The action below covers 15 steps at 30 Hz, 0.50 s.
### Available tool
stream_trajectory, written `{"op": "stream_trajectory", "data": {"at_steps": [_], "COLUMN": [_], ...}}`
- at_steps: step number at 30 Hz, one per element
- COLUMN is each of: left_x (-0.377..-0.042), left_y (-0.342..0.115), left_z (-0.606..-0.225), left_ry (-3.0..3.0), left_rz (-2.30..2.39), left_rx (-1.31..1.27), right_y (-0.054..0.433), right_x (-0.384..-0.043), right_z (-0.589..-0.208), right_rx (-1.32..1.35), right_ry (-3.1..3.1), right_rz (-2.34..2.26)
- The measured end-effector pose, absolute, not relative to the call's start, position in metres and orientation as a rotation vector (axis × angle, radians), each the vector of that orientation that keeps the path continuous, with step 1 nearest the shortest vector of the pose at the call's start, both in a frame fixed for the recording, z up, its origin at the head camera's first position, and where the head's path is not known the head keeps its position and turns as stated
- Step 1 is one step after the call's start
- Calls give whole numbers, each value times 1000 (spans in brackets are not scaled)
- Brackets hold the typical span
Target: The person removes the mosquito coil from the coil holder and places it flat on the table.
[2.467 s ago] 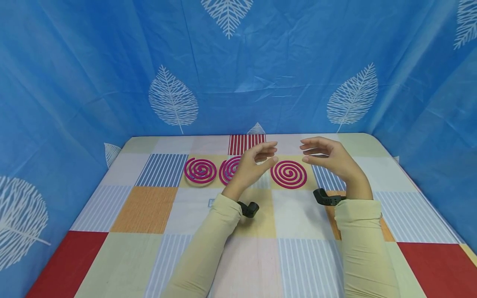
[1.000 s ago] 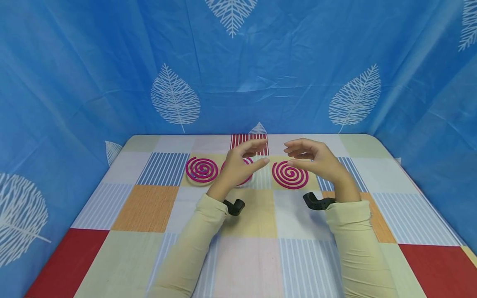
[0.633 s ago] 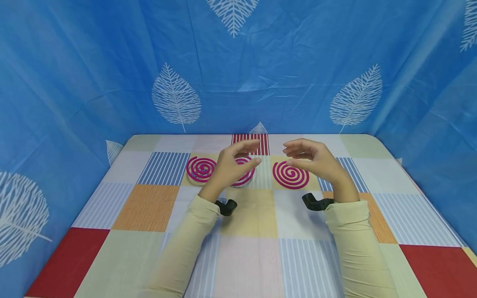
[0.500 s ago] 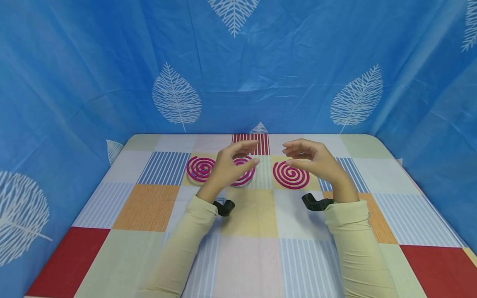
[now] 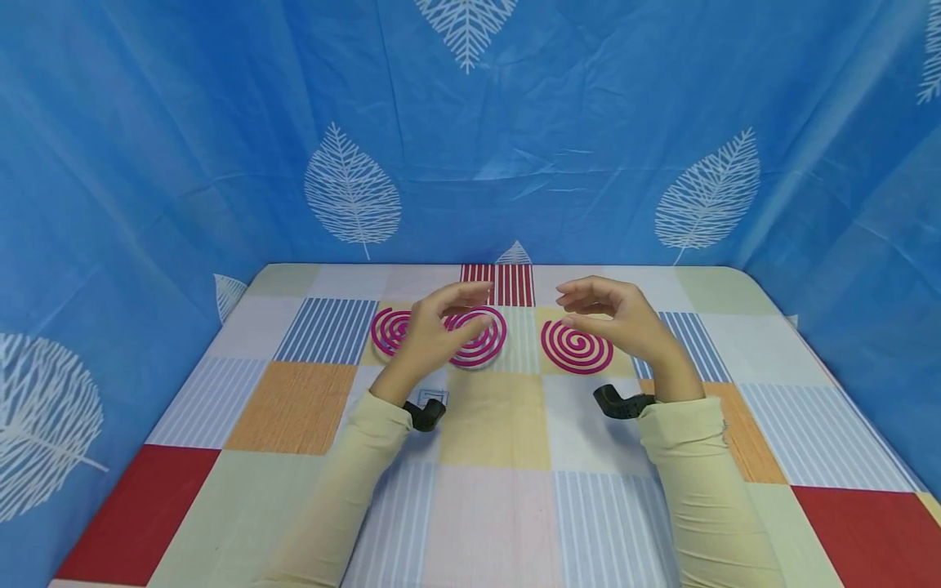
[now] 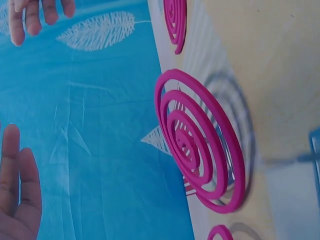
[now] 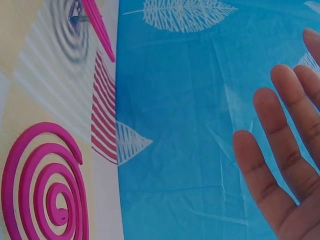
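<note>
While left fingers (image 5: 468, 290) arch loosely | right fingers (image 5: 594, 286) slightly spread | three smooth magenta spirals (image 7: 61, 217) over patchwork cloth (image 5: 492, 425)

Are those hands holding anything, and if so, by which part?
Nothing: the left hand and the right hand are empty, gripping none of the coils.

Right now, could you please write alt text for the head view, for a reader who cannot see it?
The left hand and right hand, both empty, hover above a patchwork cloth, fingertips toward each other. Three magenta spirals form a row, partly hidden behind the hands. Behind hangs a blue, leaf-printed curtain.
</note>
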<state>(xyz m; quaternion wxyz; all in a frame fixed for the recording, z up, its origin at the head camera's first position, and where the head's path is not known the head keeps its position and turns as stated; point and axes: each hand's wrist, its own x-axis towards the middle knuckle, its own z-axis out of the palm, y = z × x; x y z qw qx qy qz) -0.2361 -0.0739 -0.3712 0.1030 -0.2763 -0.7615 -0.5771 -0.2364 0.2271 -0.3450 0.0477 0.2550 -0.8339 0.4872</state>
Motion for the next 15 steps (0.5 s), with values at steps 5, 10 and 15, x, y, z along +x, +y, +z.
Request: {"op": "stream_trajectory", "data": {"at_steps": [5, 10, 15], "left_x": [-236, -235, -234], "left_y": [-80, -88, -95], "left_z": [-374, -375, -375], "left_ry": [-2248, -2241, -2238], "left_rz": [-1667, -1649, -1640], "left_rx": [-810, -798, -778], "right_y": [225, 223, 222], "right_x": [-236, -238, -238], "right_z": [-346, -348, -348], "right_rx": [754, 769, 780], "right_ry": [-2535, -2513, -2497], "right_rz": [1494, 1503, 1517]}}
